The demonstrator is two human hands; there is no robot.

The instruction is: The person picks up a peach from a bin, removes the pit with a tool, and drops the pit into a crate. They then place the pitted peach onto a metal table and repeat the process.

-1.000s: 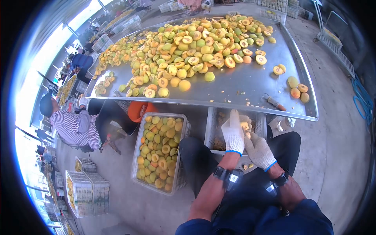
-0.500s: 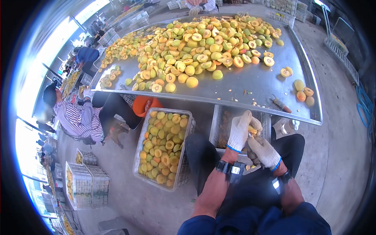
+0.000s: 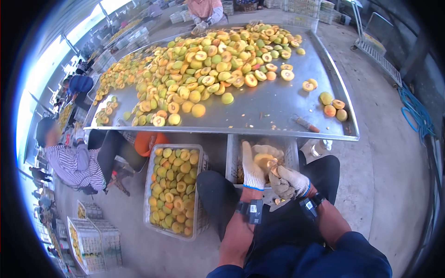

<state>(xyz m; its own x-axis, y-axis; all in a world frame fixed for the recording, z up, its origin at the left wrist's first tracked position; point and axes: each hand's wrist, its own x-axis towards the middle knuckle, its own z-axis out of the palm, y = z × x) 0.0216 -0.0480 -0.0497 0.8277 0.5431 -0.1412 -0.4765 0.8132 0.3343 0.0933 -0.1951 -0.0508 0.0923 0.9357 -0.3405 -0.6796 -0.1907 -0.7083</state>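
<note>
My left hand [image 3: 254, 169], in a white knit glove, cups a yellow apricot [image 3: 264, 161], its thumb raised and fingers curled behind the fruit. My right hand [image 3: 291, 181], gloved too, is closed right beside the apricot. Between its thumb and fingers is a small shiny brownish piece [image 3: 274, 167]; I cannot tell what it is. Both hands are above a pale plastic crate [image 3: 231, 160] between my knees, with brown bits inside. Beyond them, a metal table [image 3: 259, 113] bears a large heap of apricots [image 3: 204, 65], many of them halved.
A crate full of apricots [image 3: 174, 190] stands left of my knee, near an orange bucket [image 3: 147, 142]. A wooden-handled tool [image 3: 307, 124] lies by the table's near edge. A person in stripes [image 3: 76, 162] sits at left; another person [image 3: 204, 11] works across the table.
The view has shifted, so the table and crates appear further left. My left hand has opened out around the apricot, which now shows more fully, and my right hand has turned beside it.
</note>
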